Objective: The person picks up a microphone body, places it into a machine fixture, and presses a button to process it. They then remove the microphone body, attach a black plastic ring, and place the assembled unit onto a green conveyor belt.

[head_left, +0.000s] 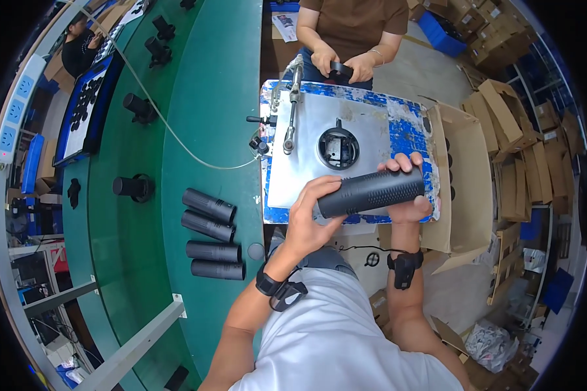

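Between my two hands lies a black perforated cylindrical housing (375, 192), held nearly level and tilted slightly up at its right end. My left hand (312, 212) wraps its left end, thumb below and fingers on top. At its right end, my right hand (407, 189) grips with fingers over the top and the thumb side beneath. Just beyond it, a round black fixture (338, 148) with a hollow centre sits on the metal plate (300, 179). A lever clamp with a metal rod (292, 114) stands at the plate's left.
Several black cylinders (209, 205) lie on the green bench (195, 143) to my left, beside a small grey disc (255, 251). More black parts (134, 188) stand farther left. An open cardboard box (466, 182) adjoins the plate's right. Across from me, a person in brown (355, 29) handles a black ring.
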The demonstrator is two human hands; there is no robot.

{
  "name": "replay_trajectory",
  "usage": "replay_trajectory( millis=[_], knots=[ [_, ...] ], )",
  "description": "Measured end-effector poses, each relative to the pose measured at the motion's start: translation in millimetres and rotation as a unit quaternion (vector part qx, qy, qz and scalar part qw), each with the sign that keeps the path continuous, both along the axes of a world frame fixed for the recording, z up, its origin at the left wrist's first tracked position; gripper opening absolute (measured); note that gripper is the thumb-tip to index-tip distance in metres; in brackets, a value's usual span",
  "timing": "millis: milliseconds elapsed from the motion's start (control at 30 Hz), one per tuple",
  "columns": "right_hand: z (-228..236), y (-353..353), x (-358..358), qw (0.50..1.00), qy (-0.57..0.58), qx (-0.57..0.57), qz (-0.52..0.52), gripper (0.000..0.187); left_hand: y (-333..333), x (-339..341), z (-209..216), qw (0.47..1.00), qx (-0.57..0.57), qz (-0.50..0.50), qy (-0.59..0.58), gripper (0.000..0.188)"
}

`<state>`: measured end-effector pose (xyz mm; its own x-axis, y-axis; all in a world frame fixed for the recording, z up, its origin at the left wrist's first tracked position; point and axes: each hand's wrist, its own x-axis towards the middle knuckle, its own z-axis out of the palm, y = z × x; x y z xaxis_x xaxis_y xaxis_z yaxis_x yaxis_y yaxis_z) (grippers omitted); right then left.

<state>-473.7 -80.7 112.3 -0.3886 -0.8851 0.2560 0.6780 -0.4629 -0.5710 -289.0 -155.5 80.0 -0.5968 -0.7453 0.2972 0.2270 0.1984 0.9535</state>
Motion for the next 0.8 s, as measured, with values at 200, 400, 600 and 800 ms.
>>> replay_trajectory(
  millis=[200,400,600,800],
  knots=[
    [5,0,-6,0.993,0.022,-0.109,-0.026,0.055,-10,5,-1,0.914,0.342,-0.207,0.065,0.069],
    [6,-6,-8,0.991,-0.018,-0.131,0.002,0.059,-7,4,9,0.991,0.069,-0.112,0.032,0.071],
    [-6,-10,0,0.988,-0.078,-0.132,-0.016,0.061,-12,-4,1,0.989,0.067,-0.13,0.014,0.071],
    [-11,-44,-31,0.976,0.169,0.015,-0.136,0.044,-2,-16,-46,0.951,0.27,-0.133,-0.067,0.044]
  ],
)
